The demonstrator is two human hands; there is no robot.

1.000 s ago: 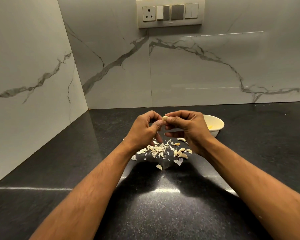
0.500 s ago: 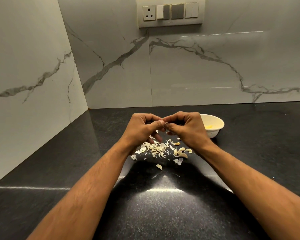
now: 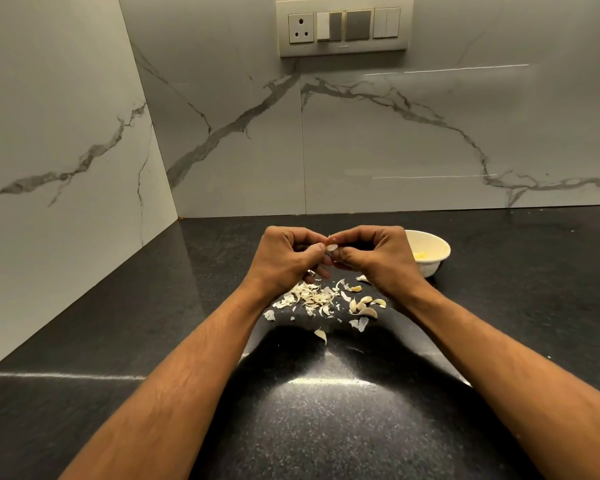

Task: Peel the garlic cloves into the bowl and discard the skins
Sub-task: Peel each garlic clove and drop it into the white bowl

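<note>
While both hands are meeting above the black table [image 3: 326,427], the left hand [image 3: 284,259] and right hand [image 3: 378,258] are pinching one garlic clove [image 3: 332,247]; skins [image 3: 312,297] and unpeeled cloves [image 3: 365,306] are lying below, the white bowl [image 3: 430,251] just beside the right hand.

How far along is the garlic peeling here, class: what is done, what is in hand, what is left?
Done: some pale yellow peeled garlic already lies in the white bowl, and a pile of loose skins sits on the black counter. In hand: the left hand and right hand together pinch one clove. Left: a few unpeeled cloves lie beside the skins, and the skins are not yet discarded.
</note>
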